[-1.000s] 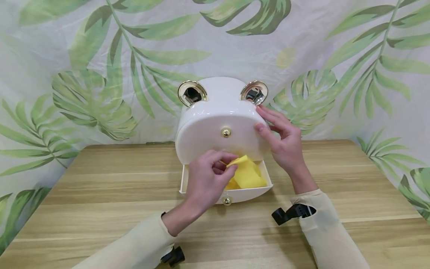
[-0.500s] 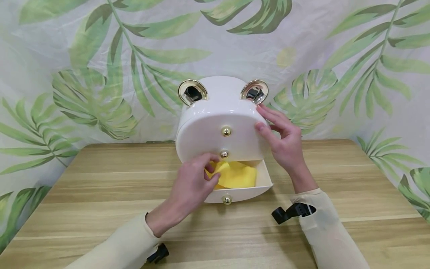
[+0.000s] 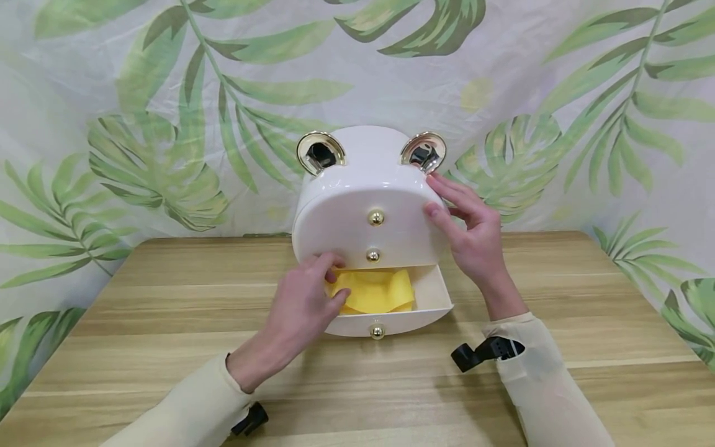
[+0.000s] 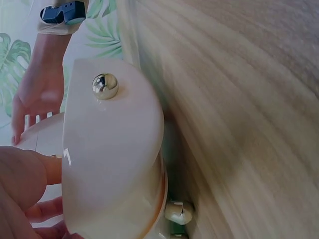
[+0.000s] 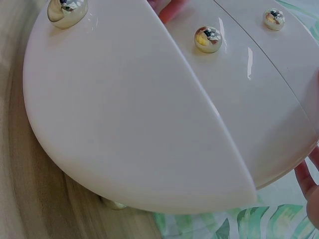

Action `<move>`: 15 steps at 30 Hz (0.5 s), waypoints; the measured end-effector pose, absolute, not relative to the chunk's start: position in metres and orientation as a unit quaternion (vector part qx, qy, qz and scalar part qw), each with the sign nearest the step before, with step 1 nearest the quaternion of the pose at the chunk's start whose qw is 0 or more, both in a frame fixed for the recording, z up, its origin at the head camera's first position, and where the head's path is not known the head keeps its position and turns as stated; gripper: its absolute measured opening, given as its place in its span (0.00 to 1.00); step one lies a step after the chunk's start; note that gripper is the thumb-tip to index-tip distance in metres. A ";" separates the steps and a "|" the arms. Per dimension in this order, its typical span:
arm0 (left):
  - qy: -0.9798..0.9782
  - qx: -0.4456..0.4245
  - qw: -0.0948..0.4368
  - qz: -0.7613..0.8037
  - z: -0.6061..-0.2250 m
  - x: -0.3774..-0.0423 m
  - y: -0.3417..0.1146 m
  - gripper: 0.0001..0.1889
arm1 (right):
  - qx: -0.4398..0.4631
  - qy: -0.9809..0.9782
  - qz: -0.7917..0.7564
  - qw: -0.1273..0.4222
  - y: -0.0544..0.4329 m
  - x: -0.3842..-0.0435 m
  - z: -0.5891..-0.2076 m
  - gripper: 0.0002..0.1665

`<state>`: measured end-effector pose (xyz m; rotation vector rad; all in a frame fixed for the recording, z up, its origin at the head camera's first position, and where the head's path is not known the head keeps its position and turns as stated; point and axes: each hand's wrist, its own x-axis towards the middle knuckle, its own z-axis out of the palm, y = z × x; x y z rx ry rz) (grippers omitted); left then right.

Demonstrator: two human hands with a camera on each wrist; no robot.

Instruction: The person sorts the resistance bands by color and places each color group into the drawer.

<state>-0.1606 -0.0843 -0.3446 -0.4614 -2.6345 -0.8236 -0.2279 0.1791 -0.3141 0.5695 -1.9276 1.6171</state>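
A white frog-shaped drawer box (image 3: 357,230) with gold-rimmed eyes stands upright. Its bottom drawer (image 3: 410,320) is pulled out, holding a crumpled yellow cloth (image 3: 374,292). My left hand (image 3: 298,304) reaches over the drawer's left end, curled fingers and thumb at the cloth's left part, which they hide. In the left wrist view those fingers (image 4: 47,209) pass behind the drawer front; the cloth is out of sight there. My right hand (image 3: 475,236) grips the box's right side, thumb on the front face, fingers on the curved edge below the right eye. Part of it shows in the right wrist view.
Gold ball knobs mark the drawers: a top knob (image 3: 376,217), a middle knob (image 3: 373,256) and a bottom knob (image 3: 377,331). The box rests on a wood-grain table (image 3: 195,323). Behind it hangs a leaf-print cloth backdrop (image 3: 268,74).
My left hand has moved left along the drawer, and the yellow cloth has shifted left and settled lower. The middle knob has come into view. My right hand stays in place.
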 end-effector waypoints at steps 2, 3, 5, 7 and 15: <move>-0.925 -0.168 0.178 -0.290 -0.343 -0.160 -0.087 0.17 | 0.212 -0.718 0.602 0.278 0.179 -0.228 -0.314 0.23; -0.924 -0.170 0.181 -0.291 -0.343 -0.160 -0.089 0.17 | 0.213 -0.717 0.603 0.278 0.179 -0.228 -0.314 0.23; -0.919 -0.171 0.185 -0.302 -0.341 -0.159 -0.093 0.15 | 0.212 -0.717 0.603 0.278 0.178 -0.228 -0.314 0.23; -0.913 -0.167 0.190 -0.321 -0.341 -0.158 -0.097 0.13 | 0.213 -0.716 0.603 0.278 0.178 -0.227 -0.314 0.23; -0.857 -0.114 0.185 -0.467 -0.336 -0.139 -0.099 0.12 | 0.216 -0.716 0.601 0.282 0.179 -0.228 -0.315 0.23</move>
